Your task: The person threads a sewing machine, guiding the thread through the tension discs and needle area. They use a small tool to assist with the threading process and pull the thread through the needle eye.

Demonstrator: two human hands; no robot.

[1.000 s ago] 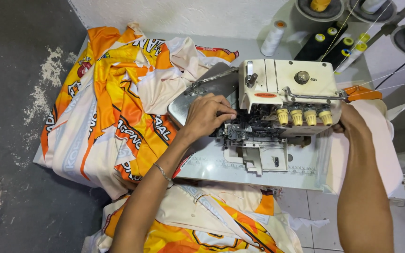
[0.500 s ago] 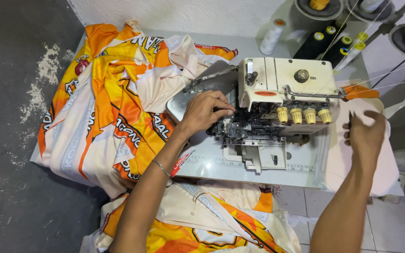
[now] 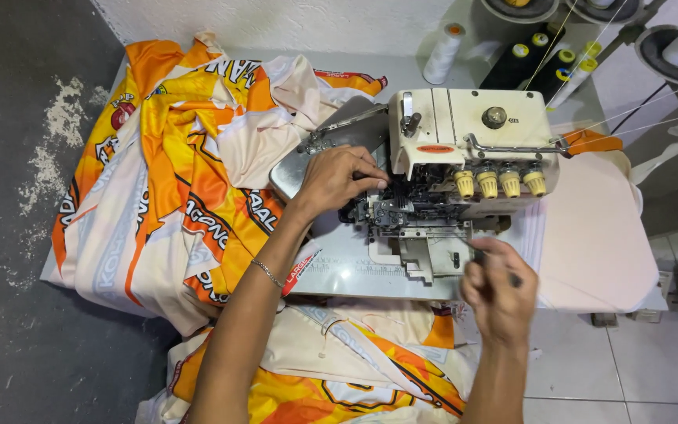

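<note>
Two hands bracket the needle area of the cream overlock machine [image 3: 472, 157], which sits toward the back right of the sewing table [image 3: 339, 271], its long axis running left to right. Our left hand [image 3: 337, 179] is the nearer one, fingers curled and touching the dark mechanism from the left, gripping nothing we can make out. Our right hand [image 3: 498, 292] hovers at the front edge, loosely closed around a thin dark tool [image 3: 512, 276], while printed orange fabric [image 3: 174, 188] drapes off the left edge.
</note>
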